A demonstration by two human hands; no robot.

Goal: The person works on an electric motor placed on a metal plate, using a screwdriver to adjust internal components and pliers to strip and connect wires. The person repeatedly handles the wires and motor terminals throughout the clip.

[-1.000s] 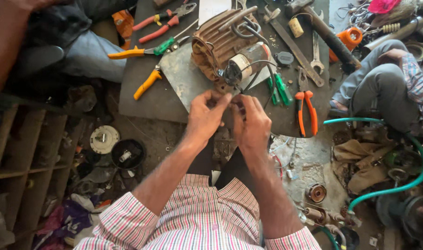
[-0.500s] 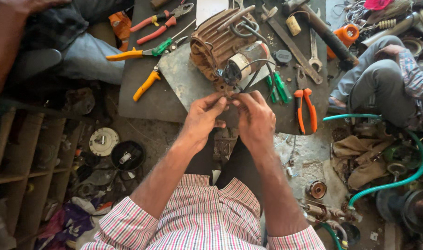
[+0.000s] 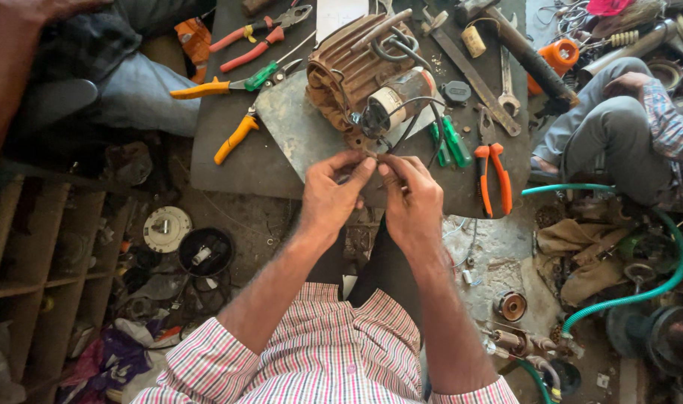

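A: Copper-brown motor (image 3: pixel 356 71), ribbed casing, lying on its side on the dark desk (image 3: pixel 229 161), w/ a grey cylinder part (image 3: pixel 397 101) strapped at the near end. Black wires (image 3: pixel 420 120) loop out of it toward the person.

B: And the hands?

A: Both at the desk's near edge, just in front of the motor. Left hand (image 3: pixel 328 198) and right hand (image 3: pixel 410 196) meet fingertip to fingertip, each grip pressed together, pinching the ends of the thin wires between thumb & forefinger. Can't tell exactly which strand is in which hand, too small.

B: How would that wire handle?

A: Judging by looks: light, bendy, springs back a bit, bare ends prob. fine and easy to fray or snap if twisted hard. Best held close to the tip, on the insulation, w/ fingertips. Motor itself looks heavy, stiff, metal, so it should stay put while the leads get pulled.

B: What else is about?

A: Orange-handled pliers (image 3: pixel 492 176) just right of the hands, green-handled tools (image 3: pixel 450 142) beside them, yellow-handled cutters (image 3: pixel 233 138) to the left, red-handled pliers (image 3: pixel 251 41) at the far side, a flat wrench (image 3: pixel 506 82) near the far right. Green hose (image 3: pixel 640 292) curls over the floor on the right. Other people's legs at both top corners.
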